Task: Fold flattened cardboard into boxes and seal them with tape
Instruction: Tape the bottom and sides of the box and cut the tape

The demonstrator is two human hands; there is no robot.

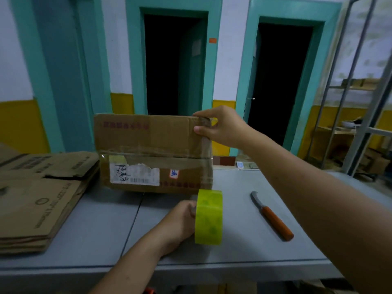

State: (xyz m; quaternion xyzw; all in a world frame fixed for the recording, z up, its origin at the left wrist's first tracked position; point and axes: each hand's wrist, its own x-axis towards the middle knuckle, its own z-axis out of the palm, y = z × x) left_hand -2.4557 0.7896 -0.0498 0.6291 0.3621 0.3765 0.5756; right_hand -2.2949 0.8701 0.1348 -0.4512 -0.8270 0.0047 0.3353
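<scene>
1. Box (152, 153) stood upright at the middle of the grey table (244, 247), its taped face with a torn white label toward the camera
2. Right hand (220, 126) grasped the box's top right corner: thumb on the near face, fingers curled over the top edge, where a bit of yellowish tape showed
3. Left hand (180, 221) held the tape roll (209, 217) from its left side; fingers reached toward the core, but their exact hold was hidden by the roll
4. Tape roll was yellow-green, stood on edge, just near of the box's lower right corner; contact with the table could not be told
5. Shiny clear tape ran along the box's right edge and across its middle seam
6. Stack of flattened cardboard (38, 200) lay on the left of the table, beside the box
7. Knife (273, 217) with an orange handle lay flat on the table, right of the roll, apart from both hands
8. Metal shelving rack (350, 102) stood far right; two dark doorways behind
</scene>
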